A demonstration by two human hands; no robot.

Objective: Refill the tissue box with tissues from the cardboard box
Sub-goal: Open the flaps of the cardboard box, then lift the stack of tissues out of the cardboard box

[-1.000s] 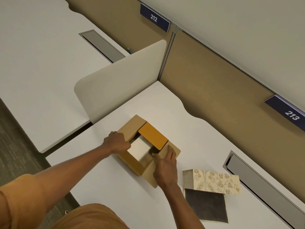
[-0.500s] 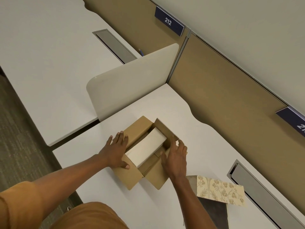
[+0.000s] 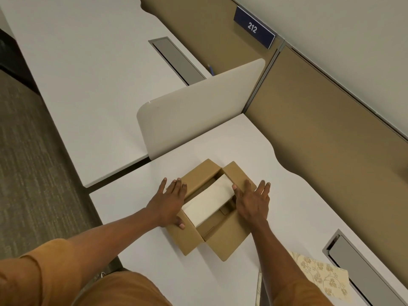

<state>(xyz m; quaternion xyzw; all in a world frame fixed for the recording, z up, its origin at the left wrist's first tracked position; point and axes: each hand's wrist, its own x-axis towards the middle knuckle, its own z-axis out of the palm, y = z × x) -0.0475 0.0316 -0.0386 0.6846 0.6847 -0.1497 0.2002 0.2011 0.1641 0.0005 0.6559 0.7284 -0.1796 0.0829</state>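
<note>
A brown cardboard box (image 3: 223, 241) lies on the white desk (image 3: 154, 272) with all its flaps folded outward. A white stack of tissues (image 3: 208, 202) shows in its opening. My left hand (image 3: 169, 203) lies flat with fingers spread on the left flap, pressing it down. My right hand (image 3: 252, 200) lies flat on the right flap beside the tissues. Neither hand holds anything. The floral-patterned tissue box (image 3: 324, 277) sits at the lower right, partly hidden by my right forearm and cut off by the frame edge.
A cream divider panel (image 3: 198, 107) stands just behind the cardboard box. Tan partition walls (image 3: 320, 133) run along the back. Grey cable trays are set into the near desk (image 3: 362, 268) and the neighbouring desk (image 3: 176, 60). Carpet floor lies to the left.
Both hands pushed the box flaps outward and now press them flat; the tissue stack is fully uncovered. The view shifted, moving the floral box toward the lower right edge.
</note>
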